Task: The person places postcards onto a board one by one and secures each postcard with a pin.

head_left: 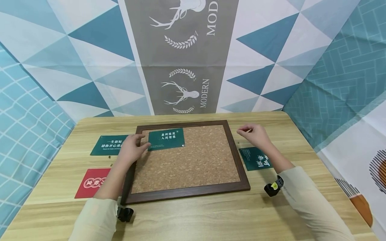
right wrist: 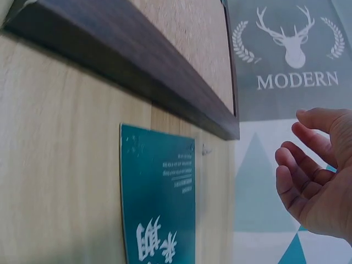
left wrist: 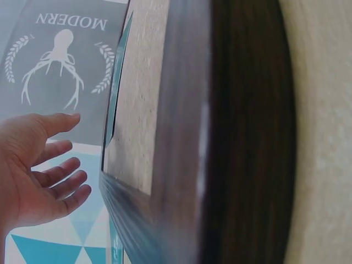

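Note:
A green card (head_left: 166, 140) with white characters lies on the upper left of a cork board (head_left: 193, 164) in a dark brown frame. Beside its left edge hovers my left hand (head_left: 132, 147), with the fingers spread and nothing held; whether the thumb touches the card is unclear. My right hand (head_left: 256, 135) is raised beyond the frame's upper right side, its fingers loosely bent. Thumb and forefinger tips come close together, and no object shows between them in the right wrist view. Below that hand another green card (right wrist: 159, 192) lies on the table.
Left of the board lie a third green card (head_left: 108, 145) and a red card (head_left: 91, 183), both partly behind my left arm. Small pins lie on the wooden table (head_left: 193, 217), one a clear pin (right wrist: 206, 149). A patterned cloth (head_left: 184, 57) hangs behind the table.

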